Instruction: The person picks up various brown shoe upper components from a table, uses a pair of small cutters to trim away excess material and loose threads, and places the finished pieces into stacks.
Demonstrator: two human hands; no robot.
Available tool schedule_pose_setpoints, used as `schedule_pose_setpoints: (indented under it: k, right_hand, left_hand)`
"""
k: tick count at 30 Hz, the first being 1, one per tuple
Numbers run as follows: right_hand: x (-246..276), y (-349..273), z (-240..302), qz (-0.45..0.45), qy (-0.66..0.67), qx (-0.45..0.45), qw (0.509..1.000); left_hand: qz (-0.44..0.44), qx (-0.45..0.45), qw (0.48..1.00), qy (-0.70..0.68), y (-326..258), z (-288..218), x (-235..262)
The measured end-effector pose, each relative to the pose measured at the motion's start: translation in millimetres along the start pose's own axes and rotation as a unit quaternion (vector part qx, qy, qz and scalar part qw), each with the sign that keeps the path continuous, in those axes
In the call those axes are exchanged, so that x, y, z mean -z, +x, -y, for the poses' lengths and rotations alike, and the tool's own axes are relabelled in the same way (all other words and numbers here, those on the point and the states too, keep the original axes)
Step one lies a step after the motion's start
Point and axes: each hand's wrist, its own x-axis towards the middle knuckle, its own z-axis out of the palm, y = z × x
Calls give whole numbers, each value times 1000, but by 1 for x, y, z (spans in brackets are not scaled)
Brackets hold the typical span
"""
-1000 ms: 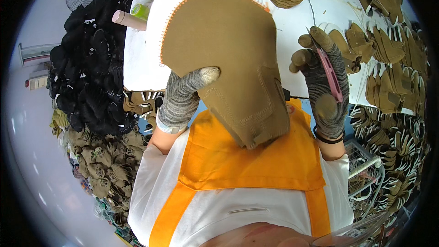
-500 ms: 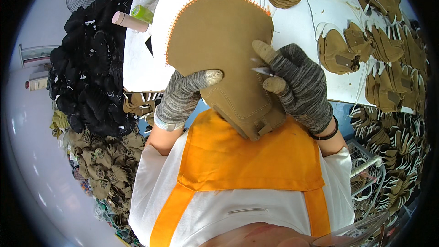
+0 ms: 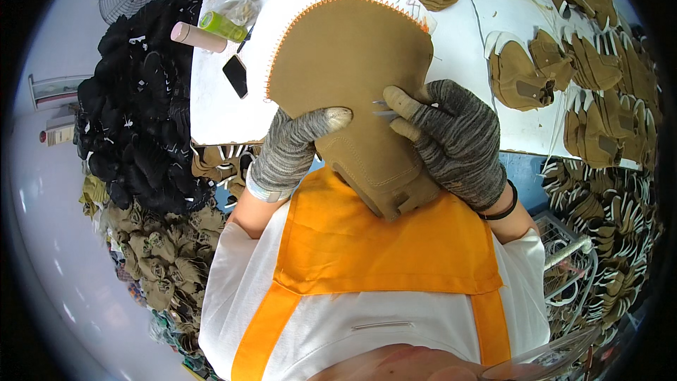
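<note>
A brown shoe upper (image 3: 338, 56) is held up in front of my chest, its white backing (image 3: 296, 14) joined along the curve by orange zigzag stitching. My left hand (image 3: 289, 148), in a grey knit glove with a pale thumb tip, grips its left edge, thumb on top and fingers hidden beneath. Over the right side of the upper, my gloved right hand (image 3: 455, 141) pinches small thread snips (image 3: 383, 108). Two short metal tips poke out between thumb and forefinger, close to the brown surface; the rest of the tool is hidden in the hand.
Behind the upper stands a white table (image 3: 518, 127) with stacked brown uppers (image 3: 518, 77) on its right. A pink bottle (image 3: 199, 37), green bottle (image 3: 223, 26) and phone (image 3: 235, 76) lie on its left. Black piles (image 3: 141, 113) rise at left; a wire basket (image 3: 564, 254) stands at right.
The upper and my left hand have shifted slightly right, uncovering the phone. My right hand has turned and moved a little left, and the snips now show two separated tips.
</note>
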Motion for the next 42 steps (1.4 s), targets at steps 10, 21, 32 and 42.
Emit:
schedule_pose_setpoints:
  k: [10, 21, 32, 42]
  right_hand:
    - [3, 3, 4, 25, 3, -25, 999]
    - [7, 2, -3, 57, 9, 26, 998]
    - [11, 13, 2, 1, -6, 25, 1000]
    - [12, 14, 9, 10, -25, 26, 999]
  left_hand:
    - [15, 2, 1000, -24, 2, -5, -6]
    - [33, -5, 999, -38, 5, -8, -1]
    - [6, -34, 999, 35, -1, -12, 2]
    - [-8, -42, 999, 24, -3, -14, -2]
